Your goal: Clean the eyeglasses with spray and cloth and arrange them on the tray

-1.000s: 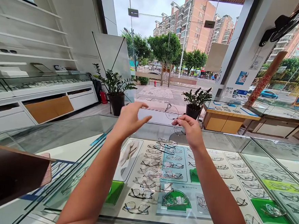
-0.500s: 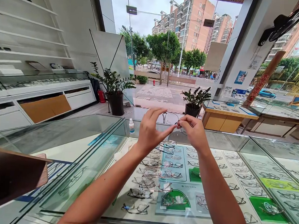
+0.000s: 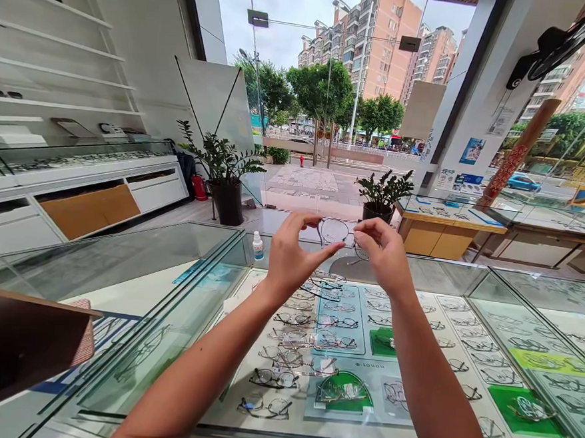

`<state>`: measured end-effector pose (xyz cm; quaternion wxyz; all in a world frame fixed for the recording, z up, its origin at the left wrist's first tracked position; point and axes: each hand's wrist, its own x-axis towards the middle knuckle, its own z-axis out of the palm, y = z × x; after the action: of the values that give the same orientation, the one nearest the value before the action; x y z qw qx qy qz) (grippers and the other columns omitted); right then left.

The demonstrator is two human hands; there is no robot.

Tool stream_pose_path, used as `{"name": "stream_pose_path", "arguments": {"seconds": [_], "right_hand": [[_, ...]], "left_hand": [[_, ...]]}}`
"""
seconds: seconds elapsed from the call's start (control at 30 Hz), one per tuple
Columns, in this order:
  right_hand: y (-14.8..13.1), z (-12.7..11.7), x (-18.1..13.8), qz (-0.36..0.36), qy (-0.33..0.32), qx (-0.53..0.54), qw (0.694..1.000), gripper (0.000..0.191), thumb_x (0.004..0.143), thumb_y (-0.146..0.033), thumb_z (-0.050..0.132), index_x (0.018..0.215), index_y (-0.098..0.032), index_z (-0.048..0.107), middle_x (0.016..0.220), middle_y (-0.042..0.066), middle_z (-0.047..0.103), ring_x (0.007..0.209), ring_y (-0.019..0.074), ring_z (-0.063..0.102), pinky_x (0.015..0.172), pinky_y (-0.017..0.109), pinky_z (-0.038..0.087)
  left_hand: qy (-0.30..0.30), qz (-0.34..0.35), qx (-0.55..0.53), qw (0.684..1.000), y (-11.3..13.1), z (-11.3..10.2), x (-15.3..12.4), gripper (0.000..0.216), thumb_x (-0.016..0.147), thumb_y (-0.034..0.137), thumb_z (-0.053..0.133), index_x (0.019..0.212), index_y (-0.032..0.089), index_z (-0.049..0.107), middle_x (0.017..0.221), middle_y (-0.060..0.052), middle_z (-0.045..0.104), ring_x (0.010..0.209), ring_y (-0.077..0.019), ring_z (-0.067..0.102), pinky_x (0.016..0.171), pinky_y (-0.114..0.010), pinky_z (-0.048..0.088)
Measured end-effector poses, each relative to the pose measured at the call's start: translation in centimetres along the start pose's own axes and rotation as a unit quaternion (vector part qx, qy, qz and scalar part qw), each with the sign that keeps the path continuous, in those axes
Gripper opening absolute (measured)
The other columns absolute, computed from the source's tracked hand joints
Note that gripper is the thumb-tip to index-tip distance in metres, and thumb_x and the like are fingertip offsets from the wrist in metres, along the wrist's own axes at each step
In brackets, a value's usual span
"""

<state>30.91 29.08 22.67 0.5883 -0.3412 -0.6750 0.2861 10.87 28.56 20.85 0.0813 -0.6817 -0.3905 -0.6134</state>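
I hold a thin-rimmed pair of glasses [image 3: 338, 231] up in front of me, above a glass display counter [image 3: 433, 277]. My left hand [image 3: 290, 255] pinches the frame's left side with thumb and fingers. My right hand [image 3: 383, 252] pinches the right side. Under the glass lie several rows of glasses [image 3: 308, 343] on white and green trays. Another loose pair of glasses [image 3: 324, 286] rests on the counter top just below my hands.
A small white bottle [image 3: 257, 246] stands on the counter to the left of my hands. A dark brown board [image 3: 18, 340] juts in at lower left. Two potted plants [image 3: 225, 174] stand on the floor beyond, by the shop window. More glass counters [image 3: 541, 310] run to the right.
My left hand has come in from the left and closed on the glasses, which only my right hand held before. The small white bottle, earlier hidden behind my left arm, now shows.
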Motion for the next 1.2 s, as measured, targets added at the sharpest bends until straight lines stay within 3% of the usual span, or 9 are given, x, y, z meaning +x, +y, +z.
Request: {"name": "stream_pose_path", "arguments": {"seconds": [0.13,0.27,0.5,1.2], "right_hand": [[0.0,0.3,-0.4,-0.061,0.097,-0.118,0.986,0.045,0.087,-0.051,0.077,0.122,-0.026,0.065,0.125,0.01,0.069,0.114,0.0285,0.065,0.097,0.045,0.049],[0.0,1.1,-0.9,-0.081,0.137,-0.204,0.966,0.058,0.085,-0.058,0.082,0.127,-0.025,0.06,0.126,0.013,0.067,0.114,0.0311,0.063,0.099,0.05,0.049],[0.3,2.4,-1.2,-0.102,0.168,-0.225,0.954,0.052,0.089,-0.062,0.079,0.122,-0.024,0.064,0.117,0.012,0.072,0.106,0.0315,0.064,0.097,0.05,0.05],[1.5,2.0,-0.6,-0.072,0.152,-0.187,0.968,0.054,0.091,-0.057,0.079,0.131,-0.022,0.068,0.13,0.015,0.073,0.11,0.0311,0.069,0.097,0.049,0.051]], "left_hand": [[0.048,-0.03,-0.006,0.998,-0.5,0.0,0.1,0.055,0.083,0.06,0.089,0.116,0.021,0.069,0.108,-0.007,0.076,0.096,-0.0204,0.071,0.087,-0.038,0.057],[0.088,-0.072,-0.006,0.994,-1.3,-0.2,0.4,0.056,0.081,0.061,0.09,0.115,0.021,0.07,0.107,-0.007,0.075,0.097,-0.0207,0.071,0.087,-0.038,0.057],[0.126,-0.087,0.006,0.988,-1.7,-0.2,0.4,0.059,0.079,0.064,0.089,0.112,0.022,0.066,0.107,-0.007,0.072,0.099,-0.0217,0.071,0.087,-0.039,0.058],[0.13,-0.019,0.035,0.991,-1.1,0.5,-0.4,0.055,0.082,0.061,0.089,0.111,0.021,0.063,0.101,-0.005,0.069,0.092,-0.0202,0.068,0.081,-0.036,0.052]]}}
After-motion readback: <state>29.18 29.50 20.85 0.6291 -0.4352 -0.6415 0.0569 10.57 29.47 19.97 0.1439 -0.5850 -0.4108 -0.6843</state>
